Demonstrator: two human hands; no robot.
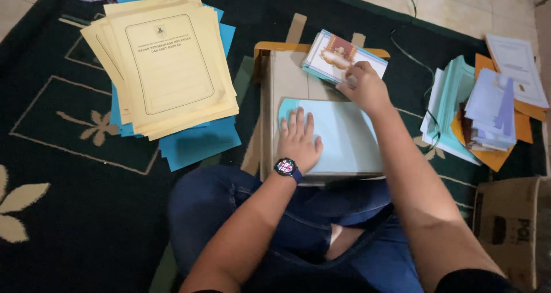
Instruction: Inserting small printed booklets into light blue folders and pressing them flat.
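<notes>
— So, starting from the left: what lies on the dark green carpet (69,212)?

— A fanned stack of cream folders (166,69) with a printed frame on the top cover, resting on some blue folders (198,144).

— And in the middle?

— A small low wooden tabletop (287,75) stands in front of the seated person's knees. On it lies a light blue sheet (344,138) with a rounded corner. The left hand (298,141), a dark watch (286,167) at its wrist, lies flat on the sheet's left part, fingers (295,123) slightly spread and pressing down.

— The other hand?

— The right hand (364,86) rests at the sheet's far edge, fingers (347,88) bent, touching a small stack of printed cards (333,55) at the tabletop's far side. Whether they pinch a card, I cannot tell.

— Further right?

— A loose pile of pale green, white and orange papers (476,115) on the carpet, and a cardboard box (511,224) at the lower corner.
</notes>
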